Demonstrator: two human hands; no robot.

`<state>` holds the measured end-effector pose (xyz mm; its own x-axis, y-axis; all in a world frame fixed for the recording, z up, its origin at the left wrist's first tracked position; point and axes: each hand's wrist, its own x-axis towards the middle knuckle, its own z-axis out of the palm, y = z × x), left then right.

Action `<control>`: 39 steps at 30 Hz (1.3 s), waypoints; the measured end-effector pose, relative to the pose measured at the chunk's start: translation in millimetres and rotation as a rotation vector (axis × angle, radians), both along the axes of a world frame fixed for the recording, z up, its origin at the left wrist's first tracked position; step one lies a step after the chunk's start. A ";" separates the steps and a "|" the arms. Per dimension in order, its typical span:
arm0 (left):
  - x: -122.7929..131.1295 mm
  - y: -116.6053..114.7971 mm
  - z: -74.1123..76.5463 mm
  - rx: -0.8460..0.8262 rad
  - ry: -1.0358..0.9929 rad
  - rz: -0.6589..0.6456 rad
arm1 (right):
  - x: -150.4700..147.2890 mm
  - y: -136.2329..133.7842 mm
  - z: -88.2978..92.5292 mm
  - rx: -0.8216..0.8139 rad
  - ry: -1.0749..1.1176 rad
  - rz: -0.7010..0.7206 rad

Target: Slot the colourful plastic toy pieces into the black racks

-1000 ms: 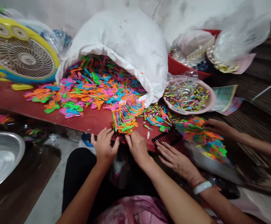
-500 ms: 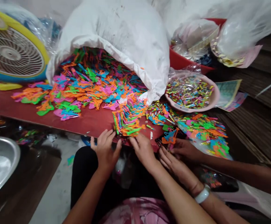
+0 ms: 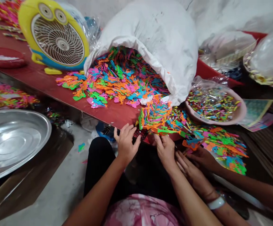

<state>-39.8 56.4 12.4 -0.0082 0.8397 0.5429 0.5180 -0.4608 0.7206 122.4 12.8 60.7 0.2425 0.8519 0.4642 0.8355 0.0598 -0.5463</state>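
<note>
Two bare hands work at the near edge of the red tabletop (image 3: 117,114): the left hand (image 3: 125,146) open, fingers spread; the right hand (image 3: 165,152) seemingly pinching a green plastic piece (image 3: 166,131), newly drawn from the fanned stack of colored plastic pieces (image 3: 154,114).

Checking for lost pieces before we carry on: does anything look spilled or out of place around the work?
Yes: a small teal plastic piece lies alone on the grey floor, below the red board. It looks stray because it sits apart from the heap spilling out of the white sack.
</note>
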 end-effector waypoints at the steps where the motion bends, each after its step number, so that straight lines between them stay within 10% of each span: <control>1: 0.2 -0.4 -0.1 -0.008 -0.011 0.001 | -1.7 0.3 -0.7 0.005 -0.022 0.020; 25: 3.4 -3.1 10.0 -0.103 -0.051 0.007 | -35.2 11.8 7.0 -0.141 -0.461 -0.096; 39: 7.6 10.8 8.1 0.083 0.126 0.078 | -35.4 17.2 -12.1 -0.048 -0.354 -0.160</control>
<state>-32.2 67.2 20.5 0.0005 0.7916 0.6110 0.6382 -0.4707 0.6093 86.9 30.1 48.6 0.2058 0.8391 0.5035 0.9695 -0.1050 -0.2214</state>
